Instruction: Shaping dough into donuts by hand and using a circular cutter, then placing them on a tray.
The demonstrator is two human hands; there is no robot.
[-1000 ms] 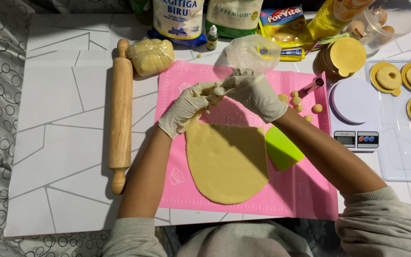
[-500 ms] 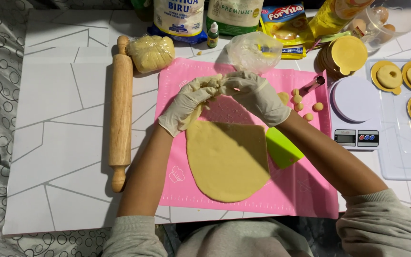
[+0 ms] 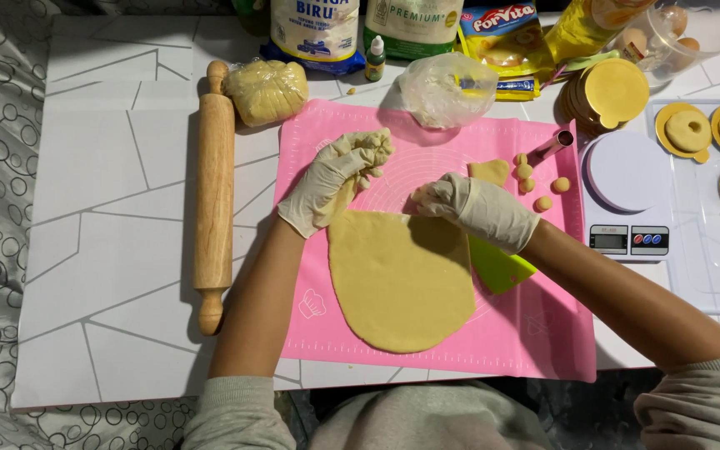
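The left hand curls its gloved fingers around a dough scrap above the rolled dough sheet. The right hand presses bunched fingertips on the sheet's upper edge, over the pink mat.

Home kitchen, rolling pin, dough sheet, scale

Lying about are one wooden rolling pin, one pink mat, one scale, four dough balls, three filled gold trays
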